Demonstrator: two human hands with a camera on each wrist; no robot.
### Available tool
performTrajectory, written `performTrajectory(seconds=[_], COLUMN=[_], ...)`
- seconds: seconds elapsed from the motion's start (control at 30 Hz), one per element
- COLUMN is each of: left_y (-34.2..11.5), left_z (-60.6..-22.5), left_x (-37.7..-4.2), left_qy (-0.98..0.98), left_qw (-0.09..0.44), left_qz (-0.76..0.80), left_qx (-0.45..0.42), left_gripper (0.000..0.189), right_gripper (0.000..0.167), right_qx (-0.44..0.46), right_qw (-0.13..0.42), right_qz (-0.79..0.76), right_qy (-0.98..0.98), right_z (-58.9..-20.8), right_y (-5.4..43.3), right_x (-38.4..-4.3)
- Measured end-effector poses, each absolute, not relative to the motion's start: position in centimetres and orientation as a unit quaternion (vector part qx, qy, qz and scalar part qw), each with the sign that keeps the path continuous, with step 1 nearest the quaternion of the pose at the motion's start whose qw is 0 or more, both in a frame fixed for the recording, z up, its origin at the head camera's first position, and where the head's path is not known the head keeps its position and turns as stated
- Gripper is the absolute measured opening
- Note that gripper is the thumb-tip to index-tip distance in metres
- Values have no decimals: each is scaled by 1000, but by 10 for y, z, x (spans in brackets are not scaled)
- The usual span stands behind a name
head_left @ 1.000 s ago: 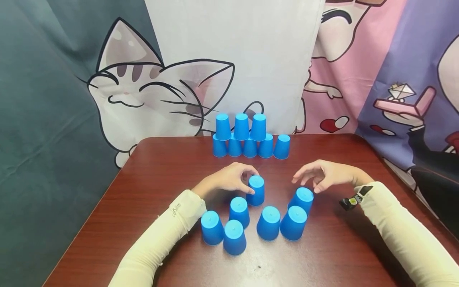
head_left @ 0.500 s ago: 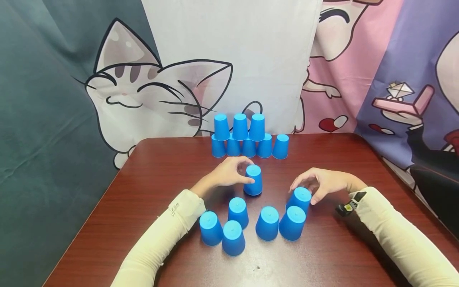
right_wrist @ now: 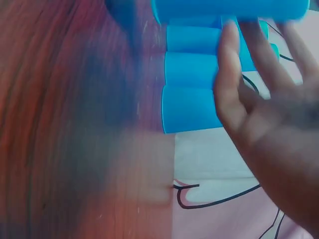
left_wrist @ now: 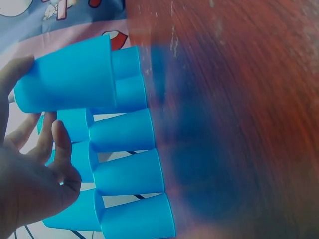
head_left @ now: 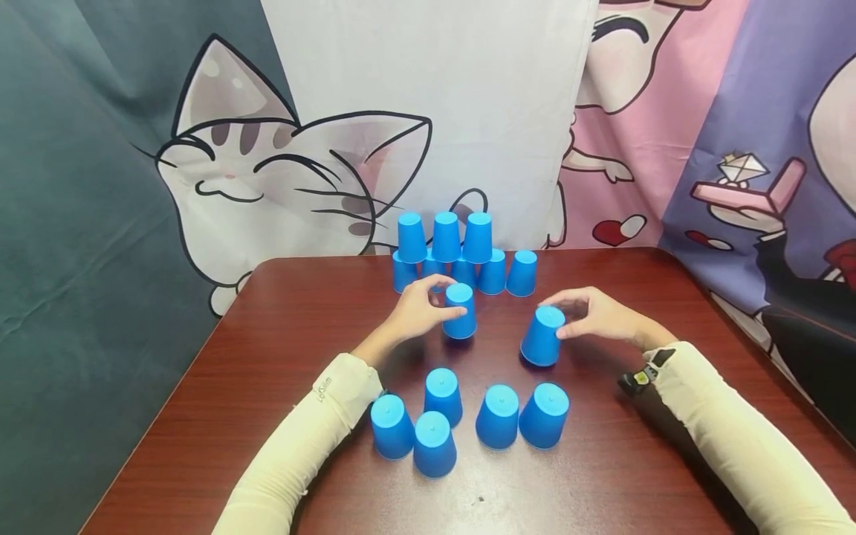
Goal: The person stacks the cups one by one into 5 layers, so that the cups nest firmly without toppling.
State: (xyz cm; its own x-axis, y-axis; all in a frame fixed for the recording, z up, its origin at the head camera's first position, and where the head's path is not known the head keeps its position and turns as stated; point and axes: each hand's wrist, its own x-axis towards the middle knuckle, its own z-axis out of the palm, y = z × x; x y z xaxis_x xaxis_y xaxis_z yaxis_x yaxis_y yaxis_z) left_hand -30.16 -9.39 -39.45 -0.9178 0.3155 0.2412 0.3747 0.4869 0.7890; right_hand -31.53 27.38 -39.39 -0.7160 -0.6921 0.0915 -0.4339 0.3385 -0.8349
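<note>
My left hand (head_left: pixel 420 306) pinches an upside-down blue cup (head_left: pixel 459 312) between thumb and fingers, just in front of the back row. In the left wrist view that cup (left_wrist: pixel 67 74) hangs clear of the tabletop. My right hand (head_left: pixel 600 316) grips a second blue cup (head_left: pixel 542 338) by its side, and this one leans slightly. The right wrist view shows only part of the held cup (right_wrist: pixel 234 9) at the top edge. Behind the hands, a row of upside-down blue cups (head_left: pixel 492 273) carries three more cups (head_left: pixel 446 238) on top; the row's rightmost cup (head_left: pixel 521 273) bears none.
Closer to me stand three blue cups at the left, one of them a front cup (head_left: pixel 435 446), and two at the right, including an outer cup (head_left: pixel 545 417). The brown table (head_left: pixel 301 312) ends at a cartoon-printed cloth (head_left: pixel 508 111).
My left hand has carried its cup away from me and a little left. My right hand has come down onto a cup, gripped it and moved it away from the front group.
</note>
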Motion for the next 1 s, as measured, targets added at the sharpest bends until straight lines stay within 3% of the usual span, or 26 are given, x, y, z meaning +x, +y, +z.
performTrajectory(seconds=[0.23,0.5,0.7,1.0], left_y=[-94,-94,-96,-98], left_z=[-395,-397,-396,-391], left_x=[-304,-306,-305,-303], left_qy=[-855,-847,-844,-846], left_qw=[66,78,76,76], left_qz=[-488,-505,-509,-508], left_qx=[-163,-150,-148,-145], left_gripper=[55,61,61,58], right_gripper=[47,53,62,68], right_qx=[-214,-114,-81,-60], right_qw=[9,-87,-125,-139], right_qz=[-472,-510,-521,-538], right_qy=[856,848,840,829], right_z=[-386,-369,-362,-357], right_y=[258,234,216,203], right_x=[-323,-341,-360,-382])
